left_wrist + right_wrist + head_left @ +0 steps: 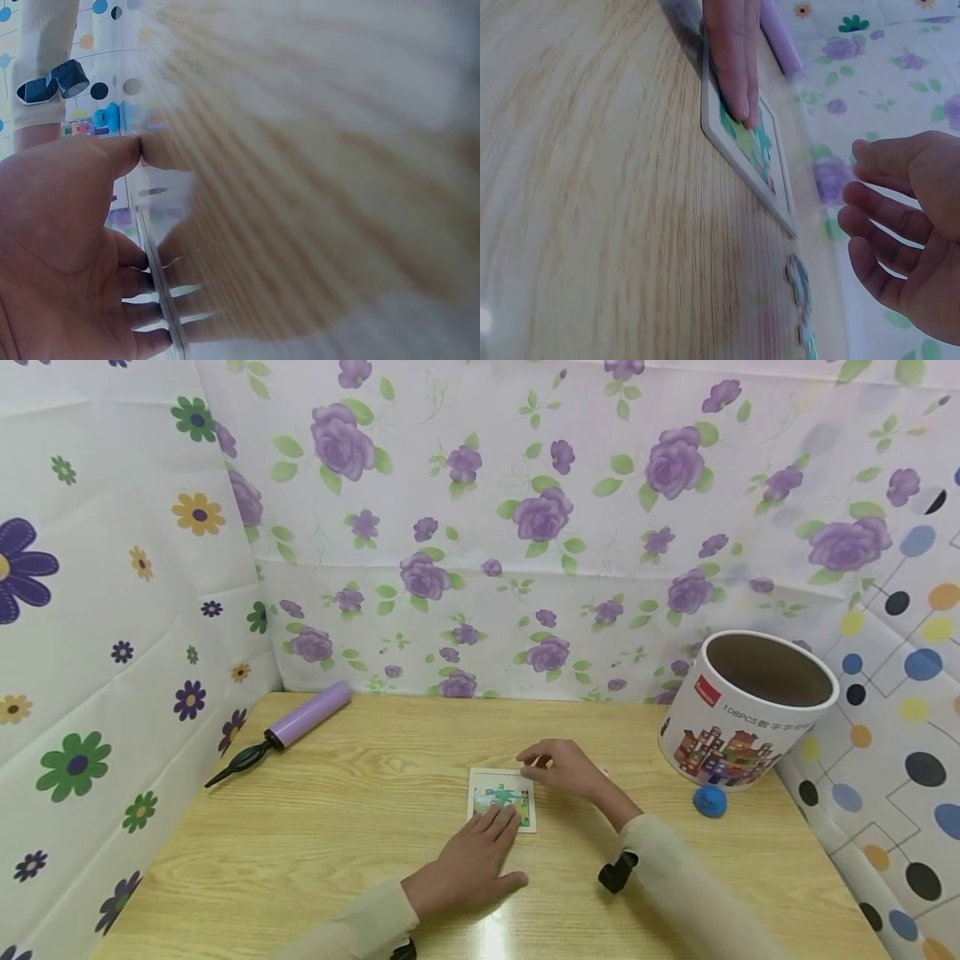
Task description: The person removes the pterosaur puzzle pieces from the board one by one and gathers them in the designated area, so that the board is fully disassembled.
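Note:
A small framed jigsaw puzzle [482, 785] lies flat on the wooden table, its white border around a green and blue picture. My left hand [476, 860] rests straight fingers on the puzzle's near part, thumb spread out to the right; in the left wrist view its fingertips [154, 341] meet the board's edge. Over the far right corner of the frame hovers my right hand [566, 768]. Its fingers are loosely bent with nothing between them, as the right wrist view of that hand [915, 225] shows. Loose jigsaw pieces [802, 300] lie just beyond the frame, below this hand.
A purple balloon pump [309, 717] with a black nozzle lies at the back left. Back right stands a large white printed bucket [723, 735], with a blue round object [710, 801] in front of it. Flowered and dotted cloths [465, 527] wall the table.

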`<state>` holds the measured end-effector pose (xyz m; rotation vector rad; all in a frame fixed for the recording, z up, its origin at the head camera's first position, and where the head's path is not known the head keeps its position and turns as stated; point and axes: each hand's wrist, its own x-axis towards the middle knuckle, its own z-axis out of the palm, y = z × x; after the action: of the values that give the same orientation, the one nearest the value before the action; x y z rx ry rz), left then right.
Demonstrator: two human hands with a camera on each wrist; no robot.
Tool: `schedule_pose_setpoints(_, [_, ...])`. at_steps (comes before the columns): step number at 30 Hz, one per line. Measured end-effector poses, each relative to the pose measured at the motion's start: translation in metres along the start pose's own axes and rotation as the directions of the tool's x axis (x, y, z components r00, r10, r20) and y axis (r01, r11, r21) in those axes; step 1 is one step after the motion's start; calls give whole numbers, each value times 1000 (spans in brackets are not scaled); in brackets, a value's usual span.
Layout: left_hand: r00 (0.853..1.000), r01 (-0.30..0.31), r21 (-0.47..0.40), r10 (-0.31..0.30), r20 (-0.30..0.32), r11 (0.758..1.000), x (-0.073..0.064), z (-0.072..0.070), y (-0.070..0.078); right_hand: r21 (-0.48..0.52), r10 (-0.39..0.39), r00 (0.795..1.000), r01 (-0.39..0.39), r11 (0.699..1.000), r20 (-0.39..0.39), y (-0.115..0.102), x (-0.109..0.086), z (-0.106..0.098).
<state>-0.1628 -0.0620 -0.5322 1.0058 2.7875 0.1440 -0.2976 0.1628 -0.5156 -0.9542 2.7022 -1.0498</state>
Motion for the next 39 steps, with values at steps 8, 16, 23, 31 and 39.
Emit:
schedule_pose_setpoints(8, [1000,-14,14,14,-8,1000,2,3,-3,30,18,999,-20,999,49,-9,15,19])
schedule_pose_setpoints(16, [1000,-15,-1,15,0,1000,2,3,-3,43,-4,996,0,999,94,-13,27,37])
schedule_pose_setpoints(23, [1000,-25,-18,25,-9,1000,0,1,-3,52,-11,990,4,999,141,-16,34,46])
schedule_pose_setpoints(31, [1000,-23,-25,23,-1,999,0,-3,-1,8,-57,982,57,998,182,-18,37,51])
schedule_pose_setpoints(39, [1000,-17,-33,17,6,999,-1,-2,-2,-11,-54,980,57,998,194,-22,36,53])
